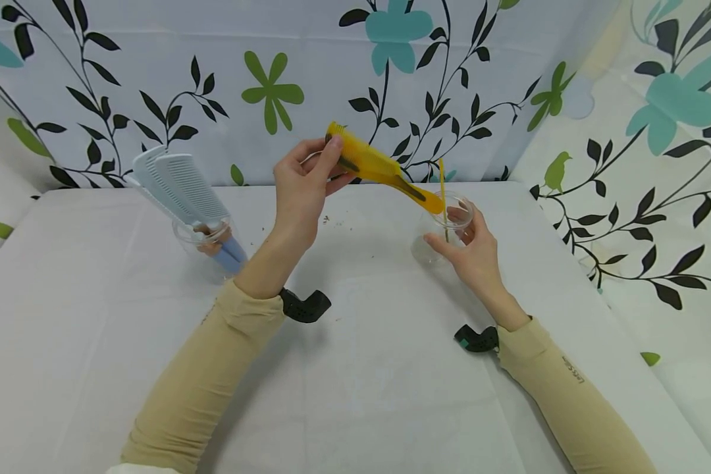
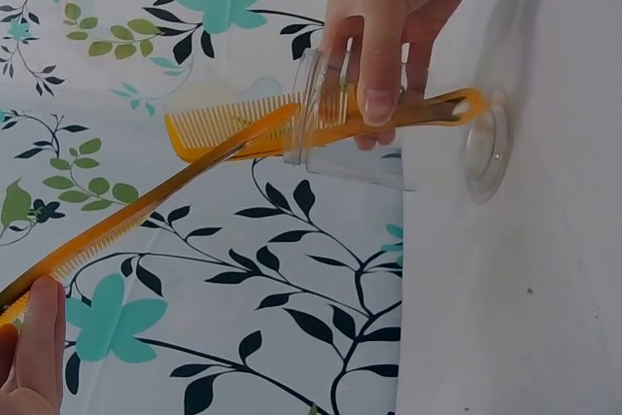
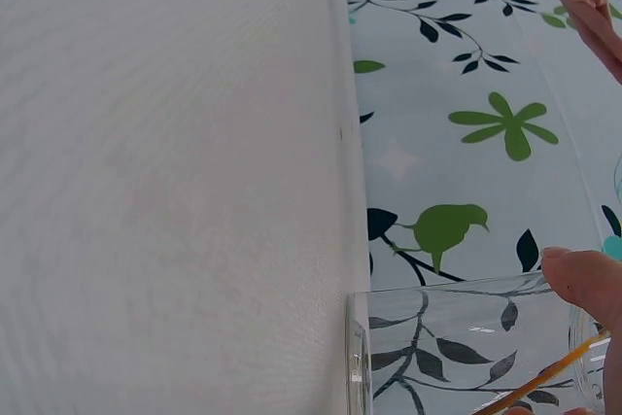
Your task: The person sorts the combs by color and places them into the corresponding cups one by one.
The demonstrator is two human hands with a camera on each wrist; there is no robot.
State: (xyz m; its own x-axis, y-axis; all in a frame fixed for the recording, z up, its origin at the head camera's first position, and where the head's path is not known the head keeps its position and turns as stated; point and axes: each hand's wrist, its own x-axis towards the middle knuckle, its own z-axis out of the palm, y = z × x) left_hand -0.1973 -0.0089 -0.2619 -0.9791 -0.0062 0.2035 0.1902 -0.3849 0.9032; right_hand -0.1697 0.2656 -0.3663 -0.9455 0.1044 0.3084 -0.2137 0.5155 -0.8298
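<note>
My left hand (image 1: 302, 191) pinches a yellow comb (image 1: 376, 164) by its toothed end, high above the table. The comb slants down to the right, and its handle tip overlaps the rim of a clear jar (image 1: 429, 251). My right hand (image 1: 476, 257) grips this jar near its top, thumb on one side and fingers on the other. Inside the jar stands a second yellow comb (image 2: 233, 128), teeth end up and out of the mouth, handle down towards the base. In the right wrist view, the jar's wall (image 3: 466, 337) and my right thumb (image 3: 583, 284) show.
Another clear jar (image 1: 184, 232) stands at the back left of the white table (image 1: 361, 375), holding light blue combs (image 1: 192, 187). Small dark specks (image 1: 326, 220) lie near the back edge. A leaf-patterned cloth (image 1: 308, 39) hangs behind and to the right.
</note>
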